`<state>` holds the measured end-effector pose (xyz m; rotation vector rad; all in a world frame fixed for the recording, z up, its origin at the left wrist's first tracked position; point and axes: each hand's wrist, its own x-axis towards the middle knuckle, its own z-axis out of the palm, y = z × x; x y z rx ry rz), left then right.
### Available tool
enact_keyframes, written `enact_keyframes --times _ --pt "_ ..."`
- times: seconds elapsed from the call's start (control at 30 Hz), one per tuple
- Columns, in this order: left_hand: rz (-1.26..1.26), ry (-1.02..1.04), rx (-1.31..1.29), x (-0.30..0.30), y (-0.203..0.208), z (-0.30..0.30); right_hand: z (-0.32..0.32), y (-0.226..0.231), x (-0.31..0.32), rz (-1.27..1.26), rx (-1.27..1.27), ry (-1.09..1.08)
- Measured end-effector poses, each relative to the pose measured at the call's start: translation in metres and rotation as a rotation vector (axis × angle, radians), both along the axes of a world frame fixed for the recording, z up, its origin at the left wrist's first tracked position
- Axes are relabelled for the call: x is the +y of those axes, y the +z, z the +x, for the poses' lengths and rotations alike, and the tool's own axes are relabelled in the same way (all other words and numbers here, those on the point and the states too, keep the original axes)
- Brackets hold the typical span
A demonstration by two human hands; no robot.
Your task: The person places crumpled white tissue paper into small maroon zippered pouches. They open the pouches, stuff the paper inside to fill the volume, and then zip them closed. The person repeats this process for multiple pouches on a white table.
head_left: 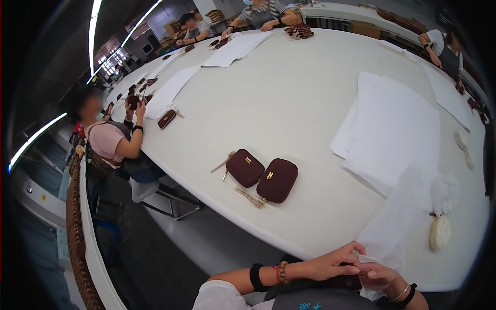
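Observation:
At the near edge of the table, my left hand (336,263) is closed with its fingertips pinched at a thin white tissue sheet (385,230). My right hand (381,279) sits close against it, fingers curled around the lower part of the sheet. Beneath the left hand, over my lap, part of a dark maroon pouch (347,282) shows; the hands hide most of it. Two maroon zip pouches with gold lettering, a smaller pouch (245,168) and a larger pouch (278,180), lie farther left on the table. Beige-wrapped zipper pulls (249,197) trail from them.
White paper sheets (395,126) are stacked on the right of the white table (305,103). A round cream-coloured disc (439,232) lies beside crumpled clear plastic (445,195). At the left a co-worker (111,137) handles a maroon pouch; other people work along the far edge.

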<state>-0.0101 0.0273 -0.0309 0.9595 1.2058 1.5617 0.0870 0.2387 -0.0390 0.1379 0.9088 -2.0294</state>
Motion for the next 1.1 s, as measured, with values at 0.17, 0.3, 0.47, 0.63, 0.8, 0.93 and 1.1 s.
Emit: enact_keyframes --times 0.17,0.3,0.47,0.63,0.8,0.93,1.1 --pt "-0.012 0.085 0.136 0.006 0.013 -0.008 -0.002 -0.008 -0.016 -0.116 -0.116 -0.22" --pt "0.045 0.525 0.056 0.002 0.012 -0.002 -0.008 0.004 -0.014 -0.213 0.066 -0.247" --pt "0.093 0.589 -0.096 -0.001 0.001 0.008 -0.017 0.014 -0.014 -0.19 0.149 -0.285" --pt "0.222 0.6 -0.135 0.008 -0.001 0.018 -0.01 0.003 -0.019 -0.164 0.147 -0.342" --pt "0.294 0.497 -0.067 0.017 0.004 0.014 -0.016 0.004 -0.024 0.039 0.127 -0.512" --pt "0.246 0.479 -0.229 0.021 -0.003 0.008 -0.017 0.006 -0.026 -0.101 0.012 -0.61" --pt "0.234 0.52 -0.024 0.019 0.002 -0.004 -0.019 0.027 -0.027 -0.034 0.174 -0.494"
